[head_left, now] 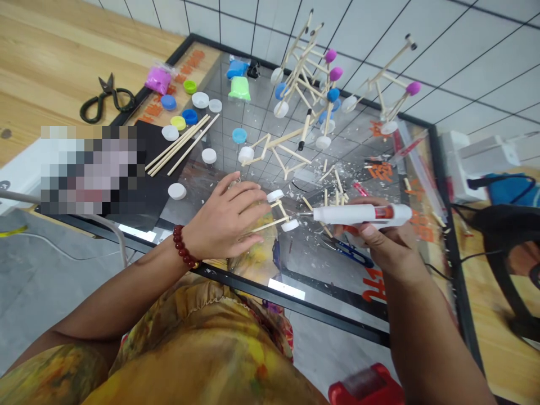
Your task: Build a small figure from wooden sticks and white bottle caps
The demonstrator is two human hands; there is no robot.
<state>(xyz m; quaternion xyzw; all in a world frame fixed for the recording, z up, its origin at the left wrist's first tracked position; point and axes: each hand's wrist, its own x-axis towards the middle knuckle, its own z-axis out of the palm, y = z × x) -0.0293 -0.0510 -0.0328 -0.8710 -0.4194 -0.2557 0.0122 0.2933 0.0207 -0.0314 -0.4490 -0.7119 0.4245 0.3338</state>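
Note:
A hot glue gun (358,214), white with a thin metal nozzle, is gripped in my right hand (386,233). Its tip points left, close to a small wooden-stick frame (280,210) with white bottle caps (289,225) at its ends. My left hand (232,216), wearing a red bead bracelet, reaches over this frame from the left, palm down. One stick of the frame runs in between thumb and index finger; the fingertips' contact is partly hidden. Just above lies another stick piece (276,149) with a white cap at one end.
Several stick models (307,79) with caps and coloured balls stand at the back. Loose sticks (179,146), caps (208,156) and clay packs (239,88) lie left. Black scissors (108,100) rest on the wooden table; blue snips (352,253) lie below the glue gun.

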